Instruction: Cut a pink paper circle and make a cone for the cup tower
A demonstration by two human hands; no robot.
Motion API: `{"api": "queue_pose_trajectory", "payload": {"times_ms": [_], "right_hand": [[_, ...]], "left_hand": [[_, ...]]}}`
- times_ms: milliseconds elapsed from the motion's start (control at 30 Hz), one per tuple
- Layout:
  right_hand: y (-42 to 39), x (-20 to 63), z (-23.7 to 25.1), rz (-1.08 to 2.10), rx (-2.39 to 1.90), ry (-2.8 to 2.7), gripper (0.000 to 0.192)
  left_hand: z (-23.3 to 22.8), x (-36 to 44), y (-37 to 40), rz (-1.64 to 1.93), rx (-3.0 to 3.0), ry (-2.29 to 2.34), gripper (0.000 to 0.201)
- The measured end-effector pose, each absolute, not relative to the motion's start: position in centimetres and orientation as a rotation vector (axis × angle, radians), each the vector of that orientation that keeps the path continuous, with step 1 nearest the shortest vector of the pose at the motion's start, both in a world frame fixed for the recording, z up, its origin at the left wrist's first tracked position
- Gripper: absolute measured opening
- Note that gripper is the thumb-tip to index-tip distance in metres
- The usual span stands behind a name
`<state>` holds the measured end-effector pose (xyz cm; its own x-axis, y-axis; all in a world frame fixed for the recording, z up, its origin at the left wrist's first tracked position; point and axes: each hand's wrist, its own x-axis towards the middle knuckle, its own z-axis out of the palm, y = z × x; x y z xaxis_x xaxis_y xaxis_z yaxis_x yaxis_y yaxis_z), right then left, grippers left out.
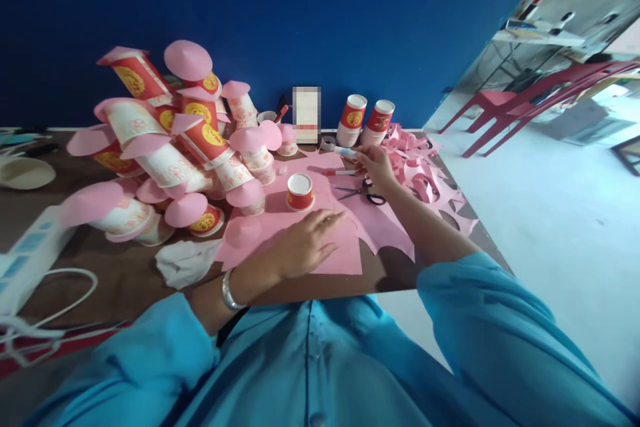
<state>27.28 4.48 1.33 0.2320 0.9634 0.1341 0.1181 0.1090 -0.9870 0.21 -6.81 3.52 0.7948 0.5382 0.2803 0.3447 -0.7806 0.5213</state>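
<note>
My left hand (307, 243) hovers over or rests on pink paper (345, 257) near the table's front, fingers stretched out with nothing in them. At the far side, the fingers of my right hand (376, 165) close on the end of a white and blue tube (345, 152) that looks like a glue stick. Just below that hand lie a red and white marker (341, 173) and black-handled scissors (374, 195). A red paper cup (301, 192) stands upside down beyond my left hand. Left of it lies a pink paper disc (243, 232).
A pile of paper cups with pink cone tops (165, 153) fills the left side. Two cup stacks (353, 120) stand by the blue wall. Pink scraps (417, 167) lie at right, a crumpled white cloth (187, 261) and a power strip (35, 250) at left.
</note>
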Motion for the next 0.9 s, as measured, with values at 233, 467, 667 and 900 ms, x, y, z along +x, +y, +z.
{"api": "queue_pose_trajectory", "payload": {"times_ms": [233, 467, 667, 900], "right_hand": [[5.1, 26.7, -1.8, 0.882, -1.209, -1.195, 0.041], [5.3, 27.3, -2.5, 0.884, -1.145, -1.206, 0.04], [5.6, 27.1, -2.9, 0.909, -1.156, -1.244, 0.044], [5.4, 27.0, -2.7, 0.892, -1.184, -1.312, 0.038]], "left_hand": [[2.4, 6.5, -5.6, 0.367, 2.908, 0.59, 0.063], [1.2, 6.9, -4.8, 0.253, 2.95, 0.928, 0.056], [0.9, 5.6, -4.3, 0.176, 3.024, 0.987, 0.052], [0.4, 5.7, -4.4, 0.167, 3.075, 0.88, 0.058]]}}
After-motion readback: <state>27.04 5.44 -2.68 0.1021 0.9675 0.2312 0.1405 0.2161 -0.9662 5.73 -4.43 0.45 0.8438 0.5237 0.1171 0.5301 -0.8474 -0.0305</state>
